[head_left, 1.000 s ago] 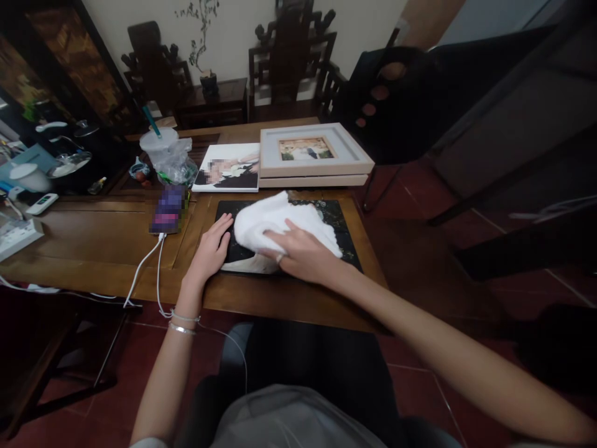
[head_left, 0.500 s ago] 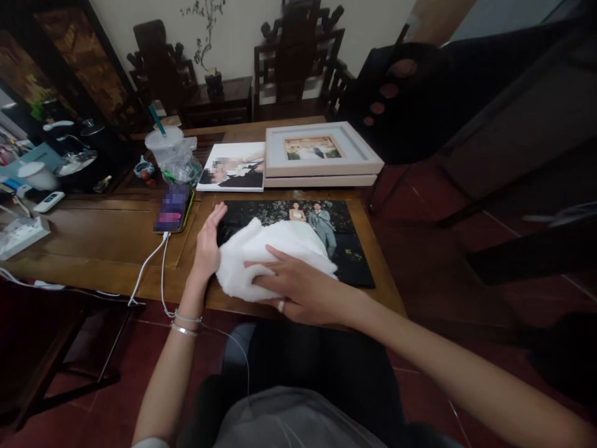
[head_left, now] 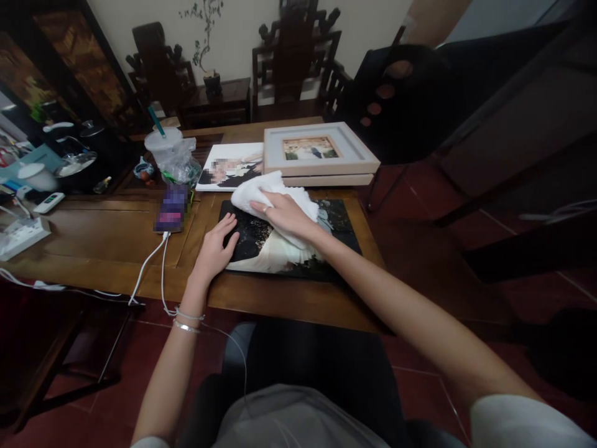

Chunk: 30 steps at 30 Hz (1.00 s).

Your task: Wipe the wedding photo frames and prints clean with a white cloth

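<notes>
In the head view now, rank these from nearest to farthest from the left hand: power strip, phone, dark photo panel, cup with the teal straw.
From the left hand:
1. Dark photo panel: right at the hand, its left edge by the fingers.
2. Phone: to the left, slightly farther back.
3. Cup with the teal straw: behind the phone.
4. Power strip: far left.

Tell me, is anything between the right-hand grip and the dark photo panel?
Yes: the white cloth lies between the right-hand grip and the dark photo panel, toward its far side. Nothing visible separates the left-hand grip from the panel.
</notes>
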Available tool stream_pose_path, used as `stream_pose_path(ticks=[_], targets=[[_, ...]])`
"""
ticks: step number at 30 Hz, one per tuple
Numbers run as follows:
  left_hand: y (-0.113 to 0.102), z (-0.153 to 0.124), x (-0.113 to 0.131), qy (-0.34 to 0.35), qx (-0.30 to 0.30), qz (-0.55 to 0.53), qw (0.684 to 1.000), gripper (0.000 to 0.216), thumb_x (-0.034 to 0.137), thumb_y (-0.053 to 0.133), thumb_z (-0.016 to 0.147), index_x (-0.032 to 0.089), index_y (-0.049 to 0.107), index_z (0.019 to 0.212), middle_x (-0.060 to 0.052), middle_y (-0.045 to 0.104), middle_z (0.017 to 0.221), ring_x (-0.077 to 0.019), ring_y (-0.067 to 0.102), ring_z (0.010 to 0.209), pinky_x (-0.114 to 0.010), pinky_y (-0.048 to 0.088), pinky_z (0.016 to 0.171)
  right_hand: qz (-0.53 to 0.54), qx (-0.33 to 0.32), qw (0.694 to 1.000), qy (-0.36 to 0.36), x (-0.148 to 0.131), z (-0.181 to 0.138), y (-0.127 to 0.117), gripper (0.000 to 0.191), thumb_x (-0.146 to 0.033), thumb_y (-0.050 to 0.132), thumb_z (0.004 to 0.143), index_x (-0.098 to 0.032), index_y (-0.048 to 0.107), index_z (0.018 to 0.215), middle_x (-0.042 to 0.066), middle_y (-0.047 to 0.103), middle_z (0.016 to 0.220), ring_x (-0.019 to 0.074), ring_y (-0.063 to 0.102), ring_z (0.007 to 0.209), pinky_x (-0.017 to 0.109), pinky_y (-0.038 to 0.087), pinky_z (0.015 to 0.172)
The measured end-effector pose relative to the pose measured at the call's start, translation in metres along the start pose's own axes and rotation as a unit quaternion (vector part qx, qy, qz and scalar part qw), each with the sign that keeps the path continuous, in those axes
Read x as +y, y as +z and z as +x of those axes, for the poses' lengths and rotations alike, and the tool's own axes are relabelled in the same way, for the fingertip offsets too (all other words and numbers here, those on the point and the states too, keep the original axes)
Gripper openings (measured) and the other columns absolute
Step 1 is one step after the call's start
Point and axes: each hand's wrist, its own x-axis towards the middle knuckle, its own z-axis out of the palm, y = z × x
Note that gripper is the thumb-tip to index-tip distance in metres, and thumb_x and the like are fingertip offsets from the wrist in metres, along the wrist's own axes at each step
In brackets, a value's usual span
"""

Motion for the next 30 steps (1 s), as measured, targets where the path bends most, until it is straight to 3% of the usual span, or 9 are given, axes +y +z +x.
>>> stream_pose_path(ticks=[4, 7, 14, 18, 22, 25, 30], targets=[[0.0, -0.001, -0.001, -0.001, 0.002, 0.0, 1.0, 0.039, 0.029, 0.051, 0.093, 0.014, 0.063, 0.127, -0.013, 0.056, 0.14, -0.0253, 0.047, 0.136, -0.049, 0.036, 0.116, 0.008, -0.023, 0.999, -0.025, -0.019, 0.021, 0.016, 0.045, -0.038, 0.039, 0.097, -0.018, 0.06, 0.132, 0.01, 0.059, 0.138, 0.0299, 0.051, 0.129, 0.042, 0.037, 0.107], [0.0, -0.001, -0.002, -0.004, 0.005, -0.006, 1.0, 0.039, 0.03, 0.051, 0.093, 0.015, 0.063, 0.127, -0.012, 0.056, 0.14, -0.0252, 0.048, 0.136, -0.049, 0.036, 0.116, 0.021, -0.018, 0.999, -0.039, -0.013, 0.014, 0.013, 0.044, -0.038, 0.042, 0.096, -0.016, 0.061, 0.129, 0.011, 0.06, 0.137, 0.028, 0.052, 0.127, 0.04, 0.037, 0.107], [-0.001, -0.001, -0.002, 0.003, 0.004, -0.004, 1.0, 0.038, 0.029, 0.051, 0.094, 0.015, 0.062, 0.127, -0.013, 0.055, 0.141, -0.0244, 0.046, 0.137, -0.049, 0.035, 0.116, -0.023, 0.071, 0.997, 0.021, 0.064, -0.032, -0.038, 0.04, -0.044, 0.042, 0.094, -0.017, 0.068, 0.107, 0.013, 0.07, 0.117, 0.0331, 0.062, 0.108, 0.049, 0.045, 0.096], [-0.002, -0.001, -0.001, -0.001, 0.004, -0.002, 1.0, 0.038, 0.029, 0.051, 0.093, 0.014, 0.063, 0.126, -0.014, 0.056, 0.14, -0.0251, 0.046, 0.137, -0.049, 0.035, 0.116, -0.106, 0.103, 0.989, 0.026, 0.087, -0.07, -0.054, 0.036, -0.041, 0.042, 0.093, -0.019, 0.065, 0.108, 0.014, 0.068, 0.119, 0.0395, 0.06, 0.114, 0.057, 0.043, 0.097], [-0.004, 0.0, 0.003, -0.004, 0.014, -0.013, 1.0, 0.038, 0.028, 0.053, 0.093, 0.015, 0.062, 0.127, -0.013, 0.057, 0.14, -0.0254, 0.048, 0.135, -0.048, 0.036, 0.115, -0.148, 0.042, 0.987, -0.056, 0.068, -0.126, -0.044, 0.025, -0.03, 0.042, 0.092, -0.02, 0.063, 0.103, 0.015, 0.07, 0.116, 0.0377, 0.061, 0.114, 0.063, 0.036, 0.106], [-0.008, 0.001, 0.007, 0.009, 0.048, -0.037, 0.998, 0.036, 0.03, 0.055, 0.093, 0.019, 0.063, 0.126, -0.011, 0.059, 0.138, -0.0243, 0.053, 0.131, -0.046, 0.038, 0.114, -0.151, 0.005, 0.979, -0.14, 0.049, -0.163, -0.032, 0.022, -0.016, 0.045, 0.087, -0.021, 0.061, 0.101, 0.015, 0.064, 0.128, 0.033, 0.056, 0.124, 0.064, 0.026, 0.114], [-0.014, 0.0, 0.015, 0.003, 0.101, -0.099, 0.99, 0.038, 0.035, 0.055, 0.094, 0.021, 0.061, 0.128, -0.01, 0.054, 0.143, -0.0245, 0.05, 0.133, -0.043, 0.042, 0.111, -0.171, 0.019, 0.97, -0.169, 0.035, -0.176, -0.02, 0.018, -0.015, 0.047, 0.088, -0.017, 0.063, 0.097, 0.021, 0.062, 0.128, 0.0326, 0.042, 0.137, 0.067, 0.024, 0.113]])
